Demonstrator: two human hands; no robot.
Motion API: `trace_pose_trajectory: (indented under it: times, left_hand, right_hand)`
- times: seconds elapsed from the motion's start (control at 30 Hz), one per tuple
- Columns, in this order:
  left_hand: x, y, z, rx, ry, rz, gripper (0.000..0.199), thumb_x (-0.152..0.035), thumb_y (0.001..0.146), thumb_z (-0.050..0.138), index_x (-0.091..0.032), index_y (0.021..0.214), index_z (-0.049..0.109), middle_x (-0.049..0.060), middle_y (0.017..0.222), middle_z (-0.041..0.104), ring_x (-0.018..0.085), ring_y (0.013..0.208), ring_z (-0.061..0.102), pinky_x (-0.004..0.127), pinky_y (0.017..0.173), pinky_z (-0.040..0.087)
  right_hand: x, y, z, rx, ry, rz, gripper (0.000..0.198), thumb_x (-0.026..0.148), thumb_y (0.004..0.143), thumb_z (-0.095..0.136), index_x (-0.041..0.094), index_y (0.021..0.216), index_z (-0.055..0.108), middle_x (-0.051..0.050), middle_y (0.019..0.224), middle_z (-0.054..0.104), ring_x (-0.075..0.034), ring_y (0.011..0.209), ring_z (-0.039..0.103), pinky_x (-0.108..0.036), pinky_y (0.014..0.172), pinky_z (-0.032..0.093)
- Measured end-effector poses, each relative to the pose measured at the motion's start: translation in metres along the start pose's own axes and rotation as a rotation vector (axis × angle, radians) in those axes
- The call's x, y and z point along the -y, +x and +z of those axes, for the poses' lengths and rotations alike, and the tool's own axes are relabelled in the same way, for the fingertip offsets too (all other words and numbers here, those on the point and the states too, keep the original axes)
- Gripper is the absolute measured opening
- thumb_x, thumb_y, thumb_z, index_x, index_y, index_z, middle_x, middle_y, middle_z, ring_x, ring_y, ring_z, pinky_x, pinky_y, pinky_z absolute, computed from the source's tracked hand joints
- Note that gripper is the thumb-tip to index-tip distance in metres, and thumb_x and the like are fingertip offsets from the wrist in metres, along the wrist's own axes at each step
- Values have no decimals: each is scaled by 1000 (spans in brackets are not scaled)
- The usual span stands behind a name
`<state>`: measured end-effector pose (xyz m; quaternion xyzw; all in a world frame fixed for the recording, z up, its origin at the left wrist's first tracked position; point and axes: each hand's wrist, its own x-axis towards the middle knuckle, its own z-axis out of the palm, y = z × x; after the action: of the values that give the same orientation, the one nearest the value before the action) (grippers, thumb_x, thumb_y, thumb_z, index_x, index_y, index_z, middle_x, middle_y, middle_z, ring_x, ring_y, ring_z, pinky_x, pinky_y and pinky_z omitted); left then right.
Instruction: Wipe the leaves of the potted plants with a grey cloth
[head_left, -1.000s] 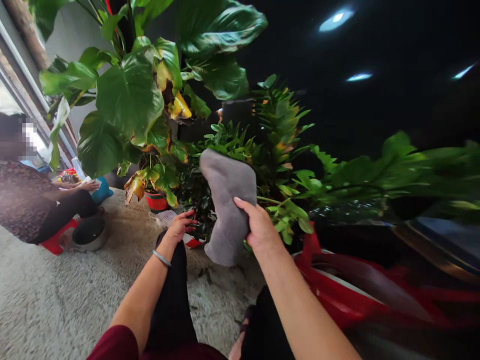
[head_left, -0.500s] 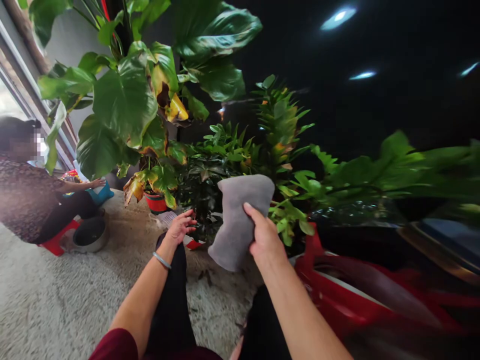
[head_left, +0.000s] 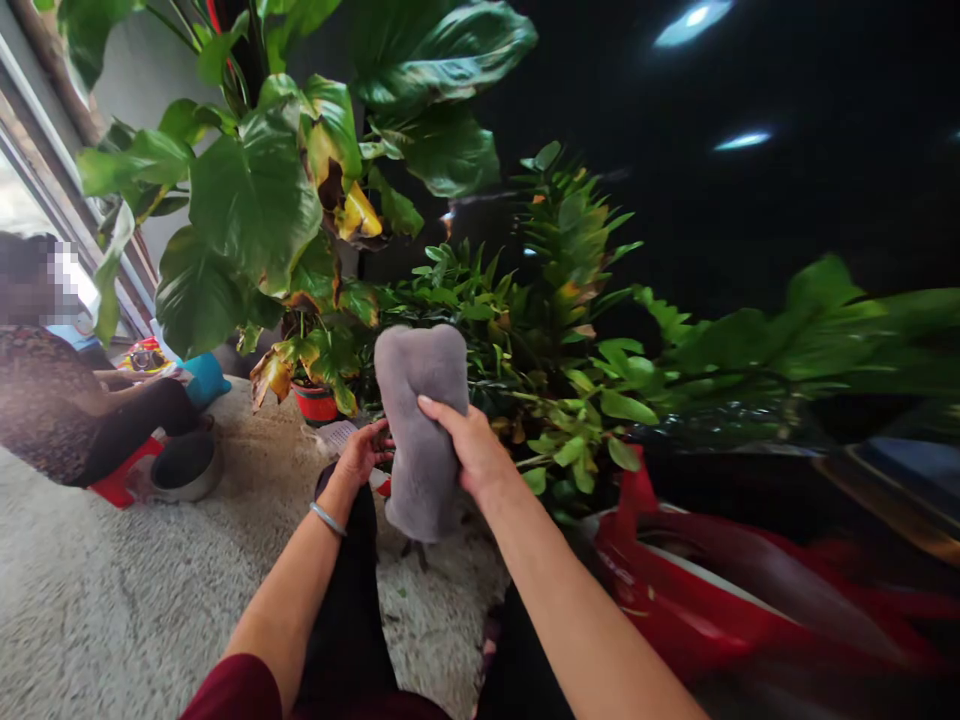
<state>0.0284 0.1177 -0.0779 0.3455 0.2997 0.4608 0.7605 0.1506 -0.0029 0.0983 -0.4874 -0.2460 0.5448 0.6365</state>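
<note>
My right hand (head_left: pixel 474 450) grips a soft grey plush piece (head_left: pixel 416 380) by its right side, with the thumb lying on the near face. The piece is fuzzy and rounded at the corners, narrower in the middle, and looks padded; its exact kind I cannot make out. It is held upright in front of me. Close to its left edge is my left hand (head_left: pixel 361 455), fingers loosely bent and apart, a bracelet on the wrist. Whether its fingertips touch the plush is unclear.
A large-leaved potted plant (head_left: pixel 247 200) stands ahead, with lower green plants to its right. By my right side lies a red bag (head_left: pixel 675 600). At left a person (head_left: pixel 52 400) sits on a red stool (head_left: pixel 127 475) beside a grey basin (head_left: pixel 187 468).
My right hand has carried the grey plush piece leftward, close to my left hand, and the piece has turned more upright. My left hand has barely moved.
</note>
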Motion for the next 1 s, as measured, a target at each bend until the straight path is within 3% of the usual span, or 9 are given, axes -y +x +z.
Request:
trace_pose_trajectory:
  times: [0.1, 0.27, 0.37, 0.43, 0.5, 0.63, 0.77, 0.87, 1.0]
  left_hand:
    - [-5, -3, 2, -19, -86, -44, 34, -44, 82, 61, -16, 98, 72, 9, 96, 72, 21, 79, 63, 31, 67, 48]
    - [-7, -3, 7, 0, -141, -49, 42, -50, 80, 64, -15, 100, 70, 10, 96, 73, 26, 94, 64, 35, 82, 49]
    - [-4, -1, 6, 13, -106, -42, 37, -44, 85, 60, -12, 100, 71, 11, 95, 72, 26, 92, 63, 34, 79, 49]
    - [-4, -2, 5, 23, -77, -43, 41, -45, 88, 55, -11, 104, 70, 12, 97, 71, 24, 86, 63, 32, 72, 49]
    - [-5, -4, 4, 25, -64, -52, 45, -49, 87, 55, -12, 108, 70, 12, 98, 71, 21, 81, 63, 30, 66, 49]
    - [-7, -8, 3, -9, -58, -49, 49, -56, 81, 60, -14, 103, 71, 11, 95, 71, 22, 83, 64, 30, 67, 49]
    - [-8, -7, 1, -52, -60, -14, 49, -59, 74, 66, -17, 96, 71, 8, 90, 71, 23, 84, 64, 32, 71, 48]
    - [-12, -9, 1, -41, -79, 6, 43, -54, 72, 71, -17, 93, 72, 8, 95, 71, 21, 78, 62, 31, 67, 48]
    - [-16, -17, 8, -23, -59, 9, 41, -49, 79, 66, -15, 102, 73, 12, 119, 66, 19, 80, 62, 29, 63, 48]
  right_hand:
    - [-22, 15, -8, -78, -44, 120, 23, 33, 54, 79, 18, 69, 69, -3, 51, 67, -20, 44, 61, -31, 47, 52]
    - [-56, -21, -29, -12, -162, 206, 29, 37, 53, 83, 17, 70, 72, -6, 55, 70, -22, 45, 62, -32, 46, 51]
    - [-22, -25, -17, 28, -202, -53, 38, 41, 55, 85, 17, 82, 73, -5, 67, 74, -21, 56, 65, -31, 55, 53]
    - [7, -7, -2, -5, -217, -287, 39, 39, 54, 86, 18, 84, 73, -3, 74, 75, -20, 63, 67, -29, 60, 53]
    - [22, 20, 9, -39, -201, -402, 38, 36, 53, 86, 19, 83, 73, -2, 75, 75, -20, 66, 66, -28, 61, 52]
    - [-6, 43, 6, -42, -200, -180, 31, 34, 51, 82, 18, 77, 73, -1, 64, 73, -19, 57, 63, -28, 54, 49]
    - [-45, 1, -24, -16, -276, -35, 30, 31, 49, 83, 16, 73, 74, -5, 63, 73, -21, 54, 63, -30, 51, 49]
    - [-26, -25, -37, 7, -261, -34, 34, 35, 49, 85, 17, 75, 74, -4, 64, 73, -21, 54, 64, -31, 53, 51]
    - [28, 6, -34, -201, -96, -298, 33, 32, 47, 85, 20, 74, 71, -2, 69, 74, -22, 63, 68, -31, 59, 55]
